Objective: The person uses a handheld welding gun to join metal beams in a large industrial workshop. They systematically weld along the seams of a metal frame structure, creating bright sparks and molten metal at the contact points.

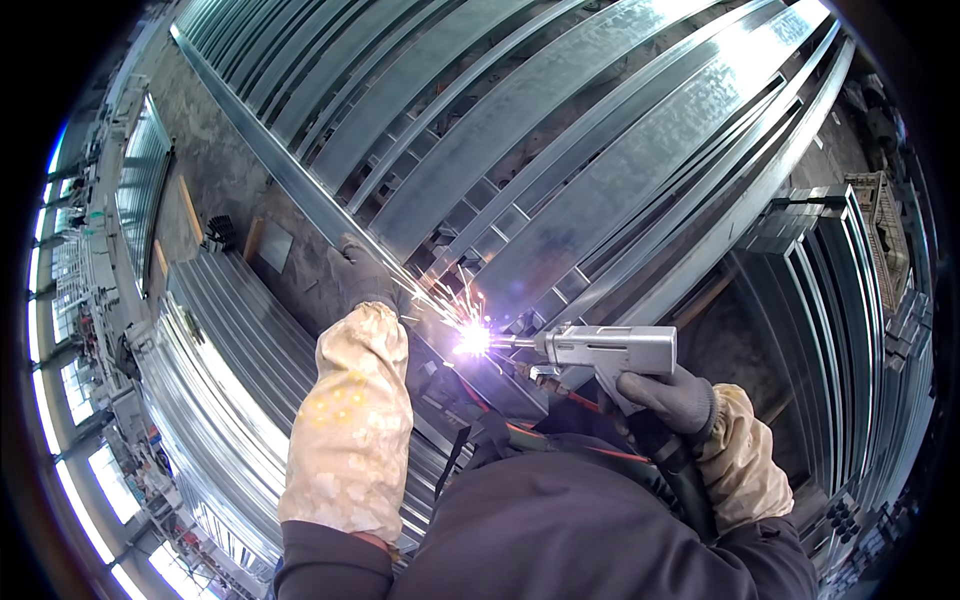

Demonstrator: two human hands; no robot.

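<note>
My right hand (pixel 682 400), in a dark grey glove, is wrapped round the handle of a silver handheld welding gun (pixel 625 348). A thick black cable runs down from its grip. The gun's thin nozzle points left, and a white-violet glare (pixel 473 338) burns at its tip, hiding the joint beneath. Sparks fly up and left toward my other glove. My left hand (pixel 360 278), gloved too, is closed on the long edge rail (pixel 262 145) of a galvanized steel frame, left of the glare. Wide metal slats (pixel 520 120) run across that frame.
Stacked metal profiles (pixel 225 330) lie at my left, close to my forearm. More bundled profiles (pixel 830 330) stand at the right, beside a crate-like rack (pixel 878 235). Orange-red lines (pixel 590 452) cross in front of my body. Windows (pixel 110 480) line the far left wall.
</note>
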